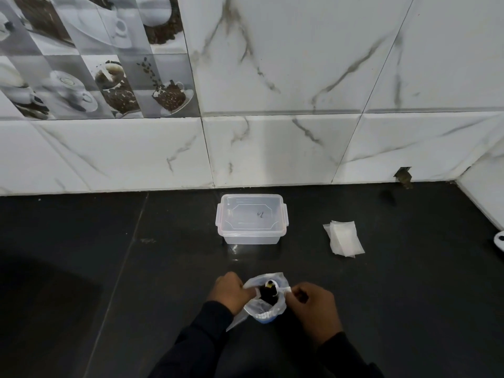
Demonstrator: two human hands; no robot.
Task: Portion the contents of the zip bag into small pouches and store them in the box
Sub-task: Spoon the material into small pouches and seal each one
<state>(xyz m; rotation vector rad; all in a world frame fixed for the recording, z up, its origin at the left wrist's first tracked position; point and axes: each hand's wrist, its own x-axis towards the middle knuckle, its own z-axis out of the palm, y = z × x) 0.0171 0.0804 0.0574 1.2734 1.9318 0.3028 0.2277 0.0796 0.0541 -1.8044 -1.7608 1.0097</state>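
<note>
One view only, worn on the person's head, facing forward and steeply down over the dark surface (136, 282). The left hand (229, 291) and right hand (313, 309), both gripping the zip bag (259, 306), sit nearest, at the bottom edge; the box (251, 237) lies mid-frame, farther off; the tiled wall (272, 77) fills the upper half (wide-angle lens, so tile joints bow slightly).

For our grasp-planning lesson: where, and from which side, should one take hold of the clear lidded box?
Probably take the box by its two short ends, from above, hooking under the side latches: they jut out like ledges, while the flat lid gives nothing to pinch.
</note>
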